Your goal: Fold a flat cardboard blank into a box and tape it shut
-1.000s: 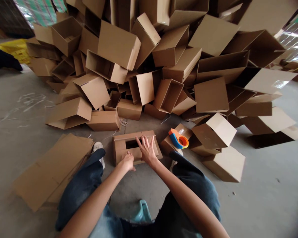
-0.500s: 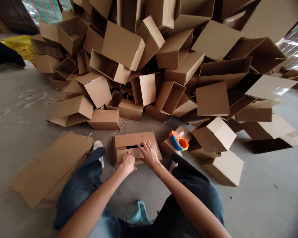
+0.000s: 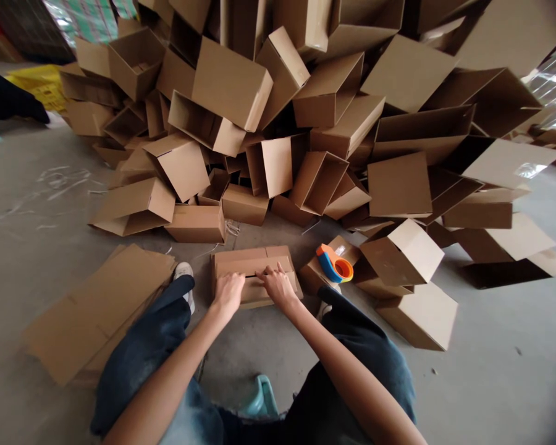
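In the head view, a low brown carton (image 3: 254,254) sits on the grey concrete floor (image 3: 269,346) between the person's feet, its two long top flaps nearly meeting along a thin dark slit. The left hand (image 3: 228,292) rests on the near flap at the carton's left part, fingers bent and close together; whether they pinch the edge, I cannot tell. The right hand (image 3: 279,288) lies on the right part of the top, fingers spread fairly wide, their tips by the slit. Just to the right, an orange and blue tape dispenser (image 3: 328,264) rests on a small box (image 3: 311,278). Flattened cardboard sheets (image 3: 97,306) lie beside the left leg (image 3: 143,364). Beyond the carton rises a large, jumbled heap of boxes (image 3: 229,83), many open-sided and tilted. A light-blue object (image 3: 263,397) shows between the thighs.
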Motion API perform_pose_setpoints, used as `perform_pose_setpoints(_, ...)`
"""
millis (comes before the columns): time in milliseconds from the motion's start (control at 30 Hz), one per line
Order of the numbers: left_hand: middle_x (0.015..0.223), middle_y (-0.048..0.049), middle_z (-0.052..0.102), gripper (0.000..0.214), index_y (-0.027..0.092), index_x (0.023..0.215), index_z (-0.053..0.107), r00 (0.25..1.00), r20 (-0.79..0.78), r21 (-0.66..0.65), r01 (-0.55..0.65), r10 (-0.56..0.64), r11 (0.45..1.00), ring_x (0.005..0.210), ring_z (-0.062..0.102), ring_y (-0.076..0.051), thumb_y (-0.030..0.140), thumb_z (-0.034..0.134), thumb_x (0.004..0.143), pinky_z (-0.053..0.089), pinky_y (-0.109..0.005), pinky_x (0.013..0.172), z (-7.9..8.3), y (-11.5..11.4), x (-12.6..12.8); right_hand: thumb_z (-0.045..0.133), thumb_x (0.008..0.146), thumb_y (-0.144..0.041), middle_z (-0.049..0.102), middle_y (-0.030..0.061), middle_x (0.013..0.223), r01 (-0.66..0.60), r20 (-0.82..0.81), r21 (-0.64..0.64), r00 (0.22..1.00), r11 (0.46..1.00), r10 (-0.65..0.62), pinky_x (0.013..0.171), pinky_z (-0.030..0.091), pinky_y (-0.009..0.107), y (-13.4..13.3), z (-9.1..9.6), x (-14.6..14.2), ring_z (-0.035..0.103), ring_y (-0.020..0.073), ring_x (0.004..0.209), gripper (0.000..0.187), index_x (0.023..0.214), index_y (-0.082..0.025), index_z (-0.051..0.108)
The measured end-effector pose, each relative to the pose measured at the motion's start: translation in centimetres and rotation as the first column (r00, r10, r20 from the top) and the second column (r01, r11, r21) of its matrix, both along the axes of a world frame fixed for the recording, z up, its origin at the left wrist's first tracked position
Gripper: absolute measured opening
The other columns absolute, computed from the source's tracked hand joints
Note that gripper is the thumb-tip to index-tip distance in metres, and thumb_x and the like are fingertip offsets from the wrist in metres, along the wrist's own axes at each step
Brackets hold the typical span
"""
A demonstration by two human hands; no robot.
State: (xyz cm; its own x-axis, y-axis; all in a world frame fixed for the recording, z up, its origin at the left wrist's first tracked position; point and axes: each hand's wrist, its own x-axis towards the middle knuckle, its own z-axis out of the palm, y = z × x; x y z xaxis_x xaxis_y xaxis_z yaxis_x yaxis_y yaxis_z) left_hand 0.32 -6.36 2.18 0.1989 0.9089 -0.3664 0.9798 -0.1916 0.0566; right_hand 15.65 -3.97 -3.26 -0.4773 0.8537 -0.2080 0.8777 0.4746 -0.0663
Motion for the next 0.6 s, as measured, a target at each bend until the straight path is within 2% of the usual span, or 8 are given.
perform_pose_setpoints(100,0.107,-0.0126,0.063,0.029,0.013,0.107,0.060,0.996,0.011,0.086,-0.085,0.084,0.993,0.101,0.058,-0.022,0.014,0.046,0.081,0.042,-0.030,0.085,-0.9,0.9,-0.9,0.039,0.089,-0.017,0.059,0.0062,0.099,0.008,0.033,0.018,0.999,1.000,-0.009,0.105,0.016,0.036,0.1,0.1,-0.2,0.061,0.0150,0.082,0.042,0.128,-0.031,0.045)
perform_pose_setpoints(233,0.102,-0.0150,0.064,0.025,0.009,0.098,0.064,0.995,0.003,0.013,-0.103,0.103,0.995,0.099,0.058,-0.024,0.022,0.050,0.082,0.043,-0.029,0.083,-1.6,1.2,-1.0,0.043,0.088,-0.019,0.060,0.0062,0.098,0.017,0.029,0.039,0.999,0.999,-0.018,0.104,0.016,0.035,0.0,0.0,-0.3,0.060,0.0150,0.082,0.034,0.119,-0.028,0.055)
perform_pose_setpoints(367,0.099,-0.0163,0.065,0.027,0.008,0.100,0.063,0.994,-0.005,-0.010,-0.111,0.111,0.994,0.096,0.060,-0.026,0.022,0.050,0.081,0.045,-0.030,0.080,-2.3,1.1,-0.6,0.048,0.087,-0.021,0.060,0.0054,0.096,0.065,-0.023,0.075,0.998,0.995,-0.064,0.099,0.024,0.034,0.1,-0.4,-0.3,0.058,0.0164,0.083,0.024,0.105,-0.027,0.063)
perform_pose_setpoints(500,0.108,-0.0150,0.062,0.031,0.009,0.108,0.059,0.996,0.059,0.056,-0.067,0.064,0.996,0.104,0.055,-0.025,0.020,0.049,0.081,0.042,-0.032,0.087,-5.0,0.9,-1.1,0.054,0.084,-0.025,0.059,0.0054,0.100,0.156,-0.092,0.100,0.985,0.983,-0.147,0.092,0.030,0.034,0.1,-0.8,0.0,0.054,0.0189,0.092,0.019,0.100,-0.027,0.063)
perform_pose_setpoints(600,0.113,-0.0131,0.059,0.033,0.014,0.110,0.057,0.987,0.139,0.114,-0.097,0.081,0.989,0.108,0.052,-0.023,0.024,0.052,0.079,0.041,-0.031,0.091,-7.5,0.7,-1.9,0.056,0.083,-0.030,0.057,0.0066,0.106,0.226,-0.105,0.091,0.971,0.970,-0.216,0.094,0.029,0.037,0.2,-1.0,0.2,0.052,0.0208,0.098,0.023,0.105,-0.027,0.060)
